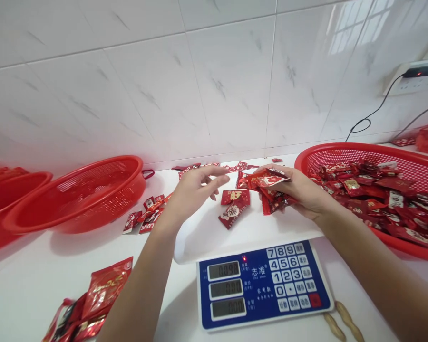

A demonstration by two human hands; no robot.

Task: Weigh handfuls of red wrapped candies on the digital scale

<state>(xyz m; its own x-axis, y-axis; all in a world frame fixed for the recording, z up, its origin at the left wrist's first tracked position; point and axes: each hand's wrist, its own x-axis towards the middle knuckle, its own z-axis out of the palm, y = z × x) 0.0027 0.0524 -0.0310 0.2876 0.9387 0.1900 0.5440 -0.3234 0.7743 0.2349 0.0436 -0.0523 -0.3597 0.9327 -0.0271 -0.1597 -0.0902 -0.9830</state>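
Note:
My right hand (303, 192) is wrapped round a bunch of small red candy packets (271, 179) above the right part of the scale's white tray (196, 242). Over the tray's left side hovers my left hand (199, 187), its fingers curved and apart with nothing visible in them. Two red candy packets (231, 214) lie on the tray between my hands, one overlapping the other. Below the tray shows the blue panel of the digital scale (264, 285), its top display reading about 0.09; the last digit is unclear.
A red basket full of packets (388, 190) stands at right, a red basket (92, 190) at left. Loose packets (151, 213) lie left of the tray, larger red packets (103, 289) at front left. Two peanuts (347, 318) lie beside the scale. A cable (371, 114) hangs at the tiled wall.

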